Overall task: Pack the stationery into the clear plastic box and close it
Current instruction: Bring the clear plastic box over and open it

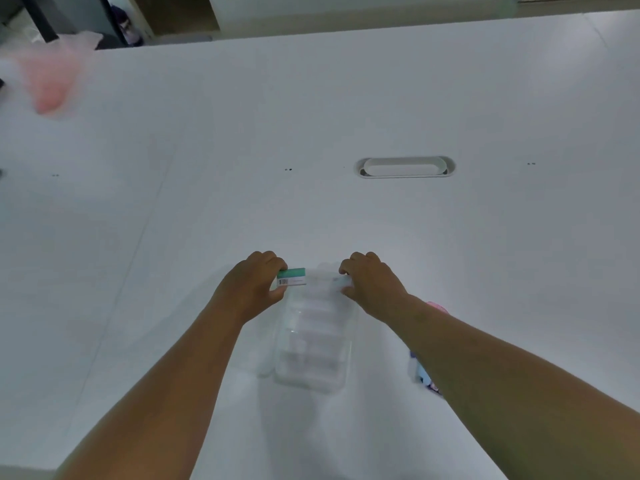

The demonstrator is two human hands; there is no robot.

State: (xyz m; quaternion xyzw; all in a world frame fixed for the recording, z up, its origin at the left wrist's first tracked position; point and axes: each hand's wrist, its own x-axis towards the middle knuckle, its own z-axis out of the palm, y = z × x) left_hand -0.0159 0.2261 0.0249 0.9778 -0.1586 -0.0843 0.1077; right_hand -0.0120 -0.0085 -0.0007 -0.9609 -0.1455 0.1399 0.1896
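Observation:
A clear plastic box (pixel 313 344) lies on the white table (pixel 311 116) in front of me, its long side running away from me. A green and white label (pixel 292 277) shows at its far left corner. My left hand (pixel 251 284) grips the far left end of the box by the label. My right hand (pixel 372 282) grips the far right end. The box is blurred, so what is inside and whether its lid is down is unclear. Colourful stationery (pixel 424 374) lies to the right, mostly hidden under my right forearm.
An oval cable port (pixel 406 167) is set into the table beyond the box. A blurred pink bag (pixel 48 77) sits at the far left edge. A pink item (pixel 437 307) peeks out beside my right forearm.

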